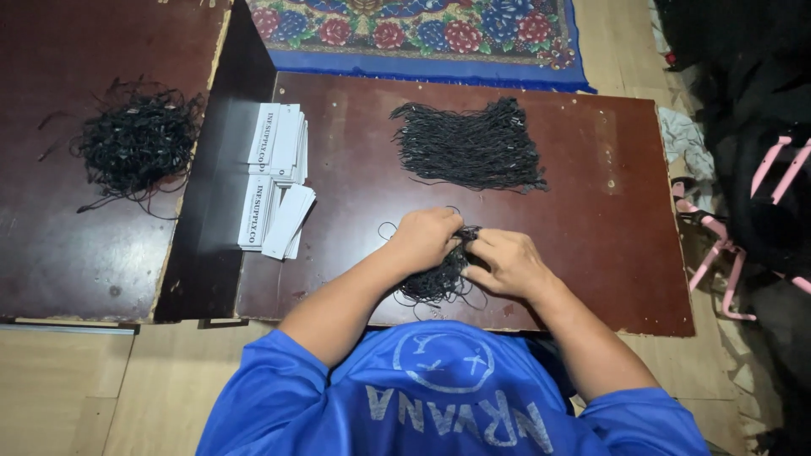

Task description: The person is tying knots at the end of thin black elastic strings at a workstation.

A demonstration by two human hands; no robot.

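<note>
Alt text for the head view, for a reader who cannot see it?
Both hands, left hand and right hand, pinch a bundle of black cords on a dark brown board. Another cord pile and white tag stacks lie beyond.

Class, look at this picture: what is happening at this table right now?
A person in a blue shirt works at a dark board. The left hand and right hand together pinch a small bundle of black strings. A tidier pile of strings lies further up the board, with stacks of white tags to the left. A tangled heap of strings sits on a separate board at far left.
</note>
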